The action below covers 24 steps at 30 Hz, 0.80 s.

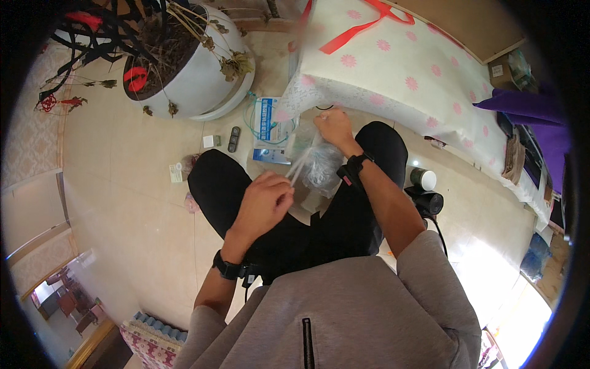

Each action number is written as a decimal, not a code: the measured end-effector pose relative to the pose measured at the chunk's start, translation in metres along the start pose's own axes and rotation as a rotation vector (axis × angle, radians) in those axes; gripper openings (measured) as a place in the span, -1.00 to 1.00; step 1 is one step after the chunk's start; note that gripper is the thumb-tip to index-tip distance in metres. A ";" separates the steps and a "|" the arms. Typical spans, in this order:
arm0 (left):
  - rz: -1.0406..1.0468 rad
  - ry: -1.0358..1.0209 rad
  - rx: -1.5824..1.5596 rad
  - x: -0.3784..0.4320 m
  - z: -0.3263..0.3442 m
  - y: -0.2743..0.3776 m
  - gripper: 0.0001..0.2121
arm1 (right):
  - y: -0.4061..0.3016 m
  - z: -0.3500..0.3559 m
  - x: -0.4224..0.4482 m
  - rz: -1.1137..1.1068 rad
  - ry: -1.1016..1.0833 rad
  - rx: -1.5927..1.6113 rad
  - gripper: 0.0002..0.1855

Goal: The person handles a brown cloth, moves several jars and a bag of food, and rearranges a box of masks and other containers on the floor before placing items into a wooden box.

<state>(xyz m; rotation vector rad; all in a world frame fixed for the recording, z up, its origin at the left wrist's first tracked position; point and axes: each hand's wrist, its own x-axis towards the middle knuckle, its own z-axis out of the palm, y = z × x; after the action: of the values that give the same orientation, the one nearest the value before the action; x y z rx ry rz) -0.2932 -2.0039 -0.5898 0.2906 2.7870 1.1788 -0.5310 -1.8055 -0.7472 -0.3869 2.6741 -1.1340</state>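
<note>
My left hand (266, 203) is closed in front of my left knee, gripping one end of a thin white plastic strip (300, 165), which is blurred. The strip runs taut in two strands up toward my right hand (334, 130), a fist that pinches its far end. Below and between the hands, a crumpled clear plastic bag (322, 168) lies between my knees. My right forearm hides part of it, and its contents cannot be made out. Past the bag lie a blue-and-white printed packet (272, 136) and a teal cord (249, 121) looped over it.
A white plant pot (216, 60) with dry stems stands at upper left. Near my left knee are a small white box (211, 141) and a dark three-part block (234, 139). A flowered cloth (396, 69) drapes at upper right. Right of my knee stands a white-lidded jar (423, 179).
</note>
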 end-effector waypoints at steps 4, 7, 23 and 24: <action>-0.114 0.142 -0.195 -0.008 -0.012 -0.015 -0.90 | -0.007 0.020 -0.002 0.056 0.066 0.309 -0.63; 0.057 0.233 -0.395 0.008 -0.007 -0.032 -0.83 | 0.009 0.020 -0.006 0.176 0.025 0.459 -0.53; -0.128 0.504 -0.542 0.063 -0.006 -0.036 -0.82 | -0.038 0.073 -0.073 0.728 -0.245 1.475 -0.61; -0.158 0.486 -0.632 0.062 -0.008 -0.039 -0.82 | -0.034 0.075 -0.071 0.692 -0.226 1.471 -0.63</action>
<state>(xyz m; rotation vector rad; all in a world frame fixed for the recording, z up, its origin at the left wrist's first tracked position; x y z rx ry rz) -0.3600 -2.0231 -0.6135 -0.3042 2.5090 2.2197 -0.4371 -1.8561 -0.7675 0.5662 1.0178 -2.0841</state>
